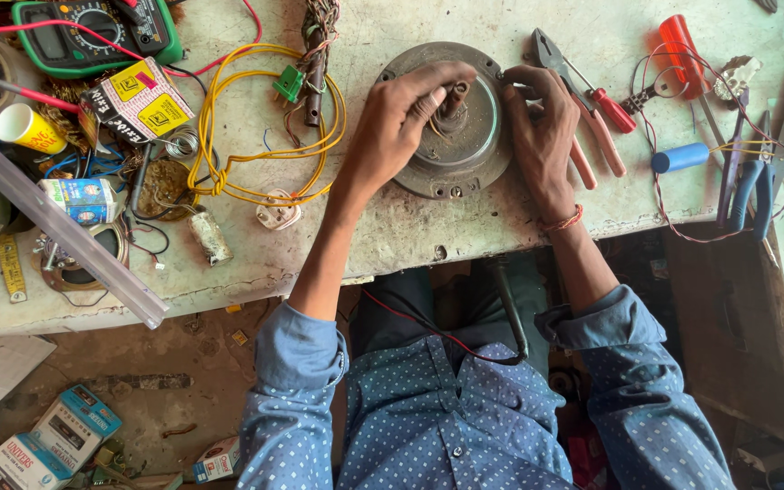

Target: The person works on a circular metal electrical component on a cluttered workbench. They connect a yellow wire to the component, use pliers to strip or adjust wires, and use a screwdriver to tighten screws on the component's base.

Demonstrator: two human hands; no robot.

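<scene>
Nearest to me, my blue dotted shirt (451, 408) is filling the bottom of the view, both sleeves rolled and both forearms reaching up onto the worn workbench (383, 240). Sweeping from the left, a green multimeter (93, 32) with red leads is lying at the far corner, a yellow paper cup (24, 127) and a small yellow-and-black carton (138, 100) are sitting below it, and a loop of yellow wire (256, 127) is sprawling towards the middle. There my left hand (401, 122) is curling over the round grey motor plate (455, 118), fingers drawn together and pinching the short brown shaft (454, 95) at its hub. My right hand (542, 136) is pressing on the plate's right rim, fingers bent, steadying it. Further right, red-handled pliers (583, 118), a red screwdriver (682, 54), a blue cylinder (680, 158) and blue-handled cutters (750, 186) are lying untouched. I judge I am working the shaft in its hub; the next move is calling for a firm hold on the rim while the left fingers keep turning or pulling squarely.
</scene>
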